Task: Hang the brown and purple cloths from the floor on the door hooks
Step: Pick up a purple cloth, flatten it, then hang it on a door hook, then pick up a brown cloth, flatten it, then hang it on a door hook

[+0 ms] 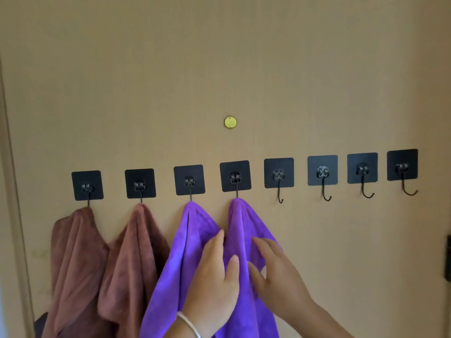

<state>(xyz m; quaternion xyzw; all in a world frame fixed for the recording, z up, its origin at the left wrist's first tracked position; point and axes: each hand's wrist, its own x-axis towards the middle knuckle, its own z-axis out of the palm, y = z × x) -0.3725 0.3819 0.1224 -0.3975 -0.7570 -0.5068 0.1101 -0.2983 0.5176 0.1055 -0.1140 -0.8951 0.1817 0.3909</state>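
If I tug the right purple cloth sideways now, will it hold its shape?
Probably not: the right purple cloth drapes in soft folds, so it looks floppy. It hangs from one small hook, so a tug might slip it off.

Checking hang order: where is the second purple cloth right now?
The right-hand purple cloth hangs from the fourth hook from the left, below the yellow disc, both hands on it.

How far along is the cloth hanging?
Mostly done: two brown cloths and two purple cloths hang on the four leftmost hooks. The left hand and right hand rest flat on the fourth cloth. The floor is out of view.
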